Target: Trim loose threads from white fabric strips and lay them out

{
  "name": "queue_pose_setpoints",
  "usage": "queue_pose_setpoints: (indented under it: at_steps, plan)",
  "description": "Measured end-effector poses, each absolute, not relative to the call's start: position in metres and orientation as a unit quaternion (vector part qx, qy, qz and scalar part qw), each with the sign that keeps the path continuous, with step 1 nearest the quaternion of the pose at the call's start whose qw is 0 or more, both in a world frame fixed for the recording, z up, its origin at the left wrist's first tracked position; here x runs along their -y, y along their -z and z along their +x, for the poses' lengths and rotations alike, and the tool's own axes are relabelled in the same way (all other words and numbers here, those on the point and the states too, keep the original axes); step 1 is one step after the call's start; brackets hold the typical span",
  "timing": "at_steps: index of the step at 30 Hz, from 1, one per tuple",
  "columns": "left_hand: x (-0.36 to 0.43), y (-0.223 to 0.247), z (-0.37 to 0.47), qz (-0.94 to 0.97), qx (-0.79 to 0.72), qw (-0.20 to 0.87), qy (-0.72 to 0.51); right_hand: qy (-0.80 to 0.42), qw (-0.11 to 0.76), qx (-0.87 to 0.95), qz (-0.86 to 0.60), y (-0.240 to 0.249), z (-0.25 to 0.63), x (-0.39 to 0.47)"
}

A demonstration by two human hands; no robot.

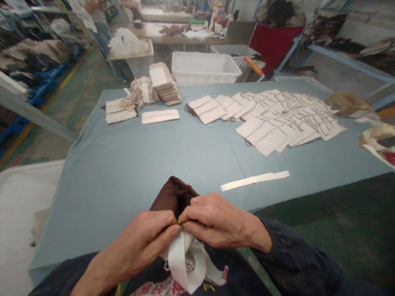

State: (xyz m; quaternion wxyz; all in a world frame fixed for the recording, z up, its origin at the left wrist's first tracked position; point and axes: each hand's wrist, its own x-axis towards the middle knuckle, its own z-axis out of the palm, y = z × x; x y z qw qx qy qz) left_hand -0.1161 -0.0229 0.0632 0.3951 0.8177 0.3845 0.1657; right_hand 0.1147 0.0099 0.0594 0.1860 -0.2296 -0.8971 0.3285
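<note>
Close to my body at the table's near edge, my left hand (148, 234) and my right hand (212, 218) meet, thumbs and fingertips pinched together on a piece of fabric. Dark brown cloth (165, 195) rises behind the fingers, with an open fold at its top. Below the pinch hangs a looped white strip (177, 259), with more pale cloth around it. The exact spot between the fingertips is hidden. A separate cream strip (255, 180) lies flat on the table, ahead of my right hand.
The blue-green table (129, 160) carries many overlapping beige fabric pieces (277, 115) at the right. Stacked beige pieces (166, 84) and a flat pad (160, 116) lie at the back left. Behind stands a white bin (205, 68); a person (106, 39) is at the far left.
</note>
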Motion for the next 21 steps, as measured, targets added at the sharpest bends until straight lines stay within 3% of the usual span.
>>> queue_pose_setpoints:
  at_steps: [5,8,12,15,21]
  plan:
    - [0.031,-0.062,-0.109,0.832,-0.401,0.336,-0.185,-0.31,0.202,0.893,-0.257,-0.059,0.112,-0.004]
    - [0.041,-0.059,-0.099,0.805,-0.415,0.362,-0.223,-0.317,0.284,0.86,-0.281,-0.046,0.103,0.003]
    - [0.052,-0.051,-0.092,0.736,-0.411,0.45,-0.295,-0.498,0.375,0.725,-0.293,-0.026,0.088,0.012]
    - [0.059,-0.044,-0.093,0.705,-0.437,0.449,-0.331,-0.613,0.38,0.641,-0.263,-0.019,0.082,0.015]
    - [0.067,-0.041,-0.099,0.671,-0.47,0.479,-0.317,-0.714,0.359,0.55,-0.243,-0.012,0.082,0.013]
